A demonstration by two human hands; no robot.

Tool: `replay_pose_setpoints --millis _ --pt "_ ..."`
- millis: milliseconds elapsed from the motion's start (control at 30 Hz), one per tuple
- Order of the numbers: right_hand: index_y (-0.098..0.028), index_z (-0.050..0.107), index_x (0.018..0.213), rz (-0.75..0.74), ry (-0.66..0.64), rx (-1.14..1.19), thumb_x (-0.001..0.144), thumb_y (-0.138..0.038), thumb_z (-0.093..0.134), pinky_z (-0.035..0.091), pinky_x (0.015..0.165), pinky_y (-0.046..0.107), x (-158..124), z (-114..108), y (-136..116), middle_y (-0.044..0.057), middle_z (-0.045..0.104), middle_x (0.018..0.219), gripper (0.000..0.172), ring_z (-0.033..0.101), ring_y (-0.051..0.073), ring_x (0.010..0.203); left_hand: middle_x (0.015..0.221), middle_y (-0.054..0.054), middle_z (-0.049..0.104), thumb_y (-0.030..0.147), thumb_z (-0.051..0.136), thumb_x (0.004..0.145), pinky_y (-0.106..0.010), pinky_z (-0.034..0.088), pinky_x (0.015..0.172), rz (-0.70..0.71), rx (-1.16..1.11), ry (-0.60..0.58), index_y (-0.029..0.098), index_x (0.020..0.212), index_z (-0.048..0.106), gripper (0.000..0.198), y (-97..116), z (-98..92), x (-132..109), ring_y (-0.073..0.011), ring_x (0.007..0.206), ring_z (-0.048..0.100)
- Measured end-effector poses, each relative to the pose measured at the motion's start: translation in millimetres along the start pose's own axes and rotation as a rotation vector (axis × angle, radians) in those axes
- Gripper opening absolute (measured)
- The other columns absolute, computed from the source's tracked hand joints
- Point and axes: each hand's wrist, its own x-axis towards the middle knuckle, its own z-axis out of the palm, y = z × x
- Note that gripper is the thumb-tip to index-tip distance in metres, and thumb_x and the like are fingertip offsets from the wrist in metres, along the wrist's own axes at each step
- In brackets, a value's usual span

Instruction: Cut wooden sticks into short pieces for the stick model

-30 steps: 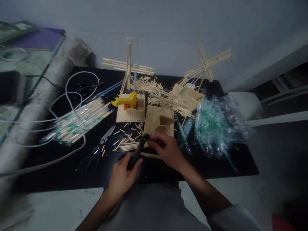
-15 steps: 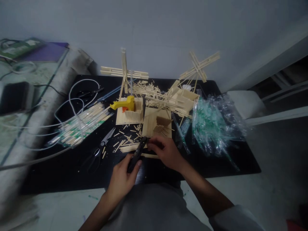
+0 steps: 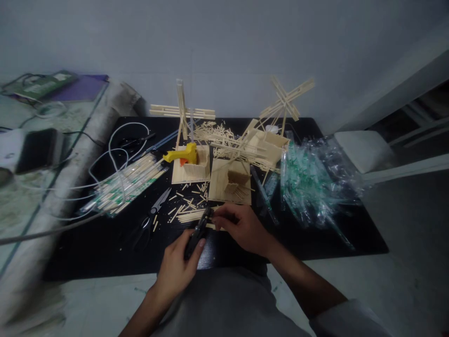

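white cable loops (image 3: 115,140) and a packet of pale bamboo sticks (image 3: 126,185) lie far left on the black table mat (image 3: 105,252), then steel scissors (image 3: 156,210), a yellow glue gun (image 3: 182,154), a square stick-built panel (image 3: 220,185) and a heap of clear plastic wrappers (image 3: 312,178). near the front edge, the left hand (image 3: 177,269) curls tight round a slim black hand cutter (image 3: 198,231), whose tip meets a thin pale wooden stick (image 3: 212,226) pinched in the right hand (image 3: 245,229).

left hand (image 3: 177,267) grips cutter (image 3: 198,231), sticks (image 3: 189,215) nearby

1 head view looks forward and down, close over the black table (image 3: 105,252).
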Motion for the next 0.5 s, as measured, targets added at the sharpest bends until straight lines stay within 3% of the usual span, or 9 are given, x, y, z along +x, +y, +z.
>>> replay_pose_setpoints --millis 500 --pt "-0.018 0.074 0.087 0.029 0.002 -0.011 0.093 -0.026 0.067 0.049 0.067 0.027 5.8 -2.8 7.6 0.0 0.072 0.072 0.012 0.065 0.015 0.068 0.074 0.001 0.072 0.047 0.055 0.099 -0.027 0.051 0.066 -0.056 -0.032 0.014 0.023 0.089 0.062 0.027 2.4 8.8 9.8 -0.0184 0.066 0.071"
